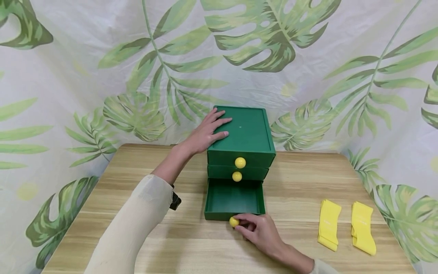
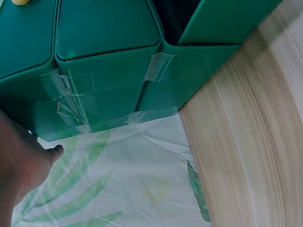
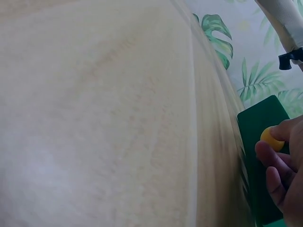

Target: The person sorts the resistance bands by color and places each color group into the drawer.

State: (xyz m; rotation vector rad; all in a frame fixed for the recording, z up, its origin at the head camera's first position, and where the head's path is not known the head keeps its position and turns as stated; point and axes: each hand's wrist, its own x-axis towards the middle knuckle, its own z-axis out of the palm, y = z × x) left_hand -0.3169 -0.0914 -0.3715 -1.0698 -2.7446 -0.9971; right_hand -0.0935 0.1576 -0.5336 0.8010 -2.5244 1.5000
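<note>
The cabinet's (image 1: 244,129) bottom drawer (image 1: 216,216) is standing open, right hand (image 1: 262,234) pinching its knob (image 1: 233,222), left hand (image 1: 208,131) resting outstretched atop; yellow bands (image 1: 329,222) are lying rightward, untouched.

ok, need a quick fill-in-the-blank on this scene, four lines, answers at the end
1. The right hand pinches a round knob coloured ____.
2. The left hand rests on the ____ of the green cabinet, not its front.
3. Of the three stacked, the open drawer is the ____ one.
4. The number of folded yellow strips lying on the table is ____.

Missing words: yellow; top; bottom; two.
</note>
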